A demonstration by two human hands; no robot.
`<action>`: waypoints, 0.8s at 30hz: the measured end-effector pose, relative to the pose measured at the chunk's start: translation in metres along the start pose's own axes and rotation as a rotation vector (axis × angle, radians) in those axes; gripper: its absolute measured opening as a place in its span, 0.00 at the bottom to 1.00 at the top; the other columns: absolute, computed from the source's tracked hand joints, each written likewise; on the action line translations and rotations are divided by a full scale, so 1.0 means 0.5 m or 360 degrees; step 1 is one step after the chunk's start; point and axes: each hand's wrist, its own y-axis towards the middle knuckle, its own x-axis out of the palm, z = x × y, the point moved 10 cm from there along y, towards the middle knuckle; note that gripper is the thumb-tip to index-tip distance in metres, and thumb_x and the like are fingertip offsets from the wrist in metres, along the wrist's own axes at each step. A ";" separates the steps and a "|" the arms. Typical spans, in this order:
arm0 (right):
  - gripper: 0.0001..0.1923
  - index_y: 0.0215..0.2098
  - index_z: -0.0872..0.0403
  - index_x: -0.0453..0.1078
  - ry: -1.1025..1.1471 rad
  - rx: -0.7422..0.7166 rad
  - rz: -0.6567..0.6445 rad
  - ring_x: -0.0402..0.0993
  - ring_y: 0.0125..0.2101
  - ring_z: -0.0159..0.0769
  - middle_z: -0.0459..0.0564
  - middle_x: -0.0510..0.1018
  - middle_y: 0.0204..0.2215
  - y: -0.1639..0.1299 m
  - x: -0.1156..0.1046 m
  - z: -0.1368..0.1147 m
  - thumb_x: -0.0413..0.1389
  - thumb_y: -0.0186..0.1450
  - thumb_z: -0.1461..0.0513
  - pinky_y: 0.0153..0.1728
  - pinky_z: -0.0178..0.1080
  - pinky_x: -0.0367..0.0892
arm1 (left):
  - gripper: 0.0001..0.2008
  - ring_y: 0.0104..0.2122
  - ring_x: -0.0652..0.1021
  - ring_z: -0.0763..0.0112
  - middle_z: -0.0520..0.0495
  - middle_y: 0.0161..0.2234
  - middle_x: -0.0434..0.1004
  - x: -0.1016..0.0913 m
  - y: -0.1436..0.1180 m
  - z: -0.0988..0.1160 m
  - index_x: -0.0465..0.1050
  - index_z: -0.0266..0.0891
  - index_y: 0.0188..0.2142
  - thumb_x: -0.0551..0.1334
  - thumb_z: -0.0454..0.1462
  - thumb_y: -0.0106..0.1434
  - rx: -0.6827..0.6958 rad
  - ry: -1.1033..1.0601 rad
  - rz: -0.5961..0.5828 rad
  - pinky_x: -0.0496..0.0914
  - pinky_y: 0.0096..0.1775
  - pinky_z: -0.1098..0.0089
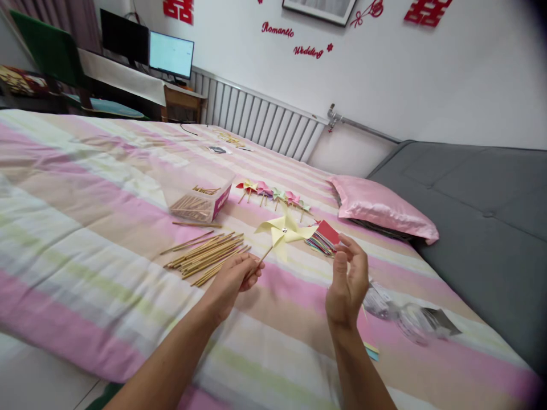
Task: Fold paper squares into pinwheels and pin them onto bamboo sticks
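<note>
Your left forearm (pixel 171 350) is slanting inward, your left hand (pixel 237 274) curling into a pinch; your right forearm (pixel 358 367) is standing steeper, your right hand (pixel 347 285) cupping loosely upward.

"romantic" (pixel 277 30), "wedding" (pixel 308 52), "囍" (pixel 427 11) on the wall (pixel 461 85)

Striped pink-and-cream fabric bedspread (pixel 98 228) bears: clear rectangular plastic box (pixel 220 203); thin brown wooden sticks (pixel 207 255); row of multicoloured paper pinwheels (pixel 278 194)
</note>
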 end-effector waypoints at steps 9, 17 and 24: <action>0.19 0.50 0.55 0.65 0.0106 0.0136 -0.0013 0.68 0.44 0.40 0.55 0.71 0.46 -0.004 0.009 0.019 0.49 0.66 0.53 0.48 0.47 0.60 | 0.07 0.22 0.64 0.80 0.52 0.27 0.69 -0.015 0.015 0.003 0.67 0.35 0.28 0.61 0.38 0.53 0.0130 -0.0072 0.0048 0.54 0.24 0.76; 0.18 0.48 0.54 0.66 0.0236 0.0207 -0.0065 0.69 0.44 0.40 0.54 0.72 0.45 -0.009 0.026 0.024 0.50 0.65 0.53 0.48 0.47 0.61 | 0.12 0.33 0.76 0.69 0.48 0.27 0.76 -0.039 0.018 0.013 0.72 0.35 0.30 0.66 0.42 0.50 0.0271 0.0056 0.0243 0.64 0.38 0.70; 0.18 0.47 0.54 0.66 0.0254 0.0277 -0.0120 0.69 0.44 0.42 0.55 0.72 0.46 -0.013 0.038 0.036 0.50 0.65 0.52 0.47 0.48 0.62 | 0.12 0.35 0.78 0.65 0.46 0.28 0.80 -0.043 0.018 0.009 0.73 0.36 0.30 0.67 0.42 0.49 0.0229 0.0107 0.0285 0.66 0.39 0.68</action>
